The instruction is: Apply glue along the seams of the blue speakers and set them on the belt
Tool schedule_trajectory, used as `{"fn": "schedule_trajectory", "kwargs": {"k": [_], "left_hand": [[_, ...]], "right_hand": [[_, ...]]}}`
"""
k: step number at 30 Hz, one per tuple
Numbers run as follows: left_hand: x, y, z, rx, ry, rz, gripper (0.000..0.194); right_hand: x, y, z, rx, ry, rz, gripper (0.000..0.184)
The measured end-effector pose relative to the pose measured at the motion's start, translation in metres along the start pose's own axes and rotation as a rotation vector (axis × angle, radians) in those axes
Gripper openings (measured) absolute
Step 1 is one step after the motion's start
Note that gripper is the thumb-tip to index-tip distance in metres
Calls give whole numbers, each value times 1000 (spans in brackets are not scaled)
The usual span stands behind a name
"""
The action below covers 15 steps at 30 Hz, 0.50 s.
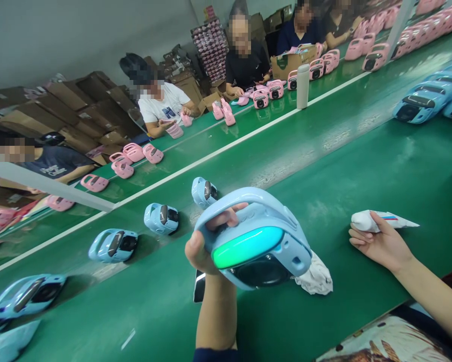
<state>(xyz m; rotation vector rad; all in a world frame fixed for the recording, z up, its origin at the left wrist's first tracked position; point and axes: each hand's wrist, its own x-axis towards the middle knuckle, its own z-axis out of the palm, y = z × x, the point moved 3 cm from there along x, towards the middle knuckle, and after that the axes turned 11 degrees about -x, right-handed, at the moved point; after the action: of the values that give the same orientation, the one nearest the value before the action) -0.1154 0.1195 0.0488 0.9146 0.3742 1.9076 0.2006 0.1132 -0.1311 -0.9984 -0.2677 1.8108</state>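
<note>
Above the green worktop (161,311), the left hand (200,255) grips a blue speaker (263,246) by its handle end, its panel glowing cyan-green. The right hand (382,244) curls around a white packet (363,221) striped red and blue. Opposite, a white T-shirt (160,105) shows what resembles an N; a dark shirt's (56,162) pale lettering is too blurred to read.

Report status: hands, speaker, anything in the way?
Left hand gripping lit blue speaker by handle. Right hand holding striped white item. Crumpled white wad partly hidden behind speaker.
</note>
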Motion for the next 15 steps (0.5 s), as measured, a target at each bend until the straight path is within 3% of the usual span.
{"fn": "schedule_trajectory", "kwargs": {"k": [7, 13, 15], "left_hand": [[5, 1, 0, 15, 117, -46, 25], [12, -3, -24, 46, 288, -241, 25], [13, -3, -30, 82, 308, -226, 24]], "right_hand": [[2, 1, -1, 11, -23, 16, 32], [2, 0, 0, 7, -36, 9, 31], [2, -1, 1, 4, -35, 6, 32]]}}
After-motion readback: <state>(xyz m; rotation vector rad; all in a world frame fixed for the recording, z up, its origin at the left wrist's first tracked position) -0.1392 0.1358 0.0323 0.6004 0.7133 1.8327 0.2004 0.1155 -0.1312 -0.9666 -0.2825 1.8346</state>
